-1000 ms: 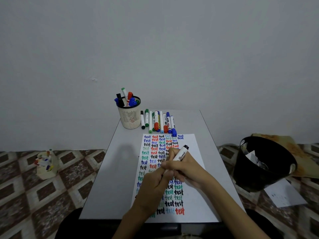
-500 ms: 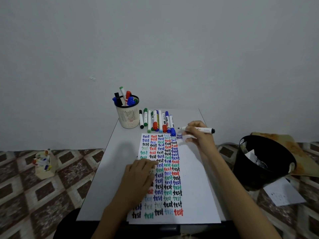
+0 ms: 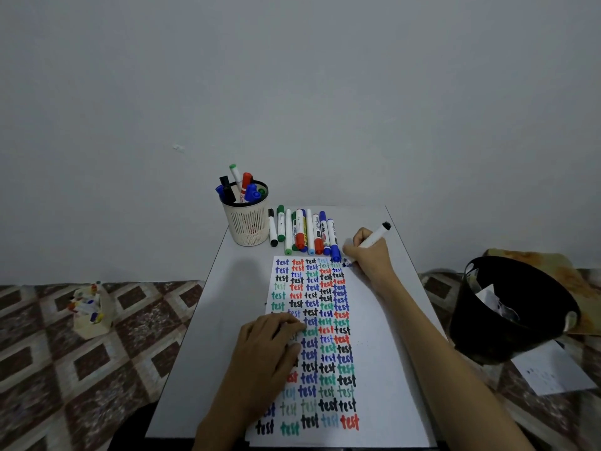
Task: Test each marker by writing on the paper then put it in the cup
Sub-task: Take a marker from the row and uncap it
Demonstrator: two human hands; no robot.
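Right hand [image 3: 369,255]: we have the fingers curled round a marker [image 3: 374,238] in a writing grip, with its black back end pointing up and away from us.
Marker tip: it is down at the fingertips, touching the top of the paper [image 3: 387,353] just right of the last column of words. A small blue mark shows there.
Left hand [image 3: 268,348]: it rests palm down on the paper with the fingers loosely bent and grips nothing that we can see. We cannot tell whether the cap is underneath.
Step in hand: as we judge it, we are starting a new test word at the head of a fresh column.
Doing it well: we should keep the left hand pressing so the sheet cannot slide. We write with light, even strokes, working down into the bare strip under the wrist and staying off the words to the left.
Watch for: the row of markers [image 3: 302,232] lies just left of the knuckles, and a wide stroke could knock one.
Cup [image 3: 247,222]: it stands well to the left of the writing hand, beyond that row, and already holds several markers. The marker has to be capped and carried over the row to reach it.
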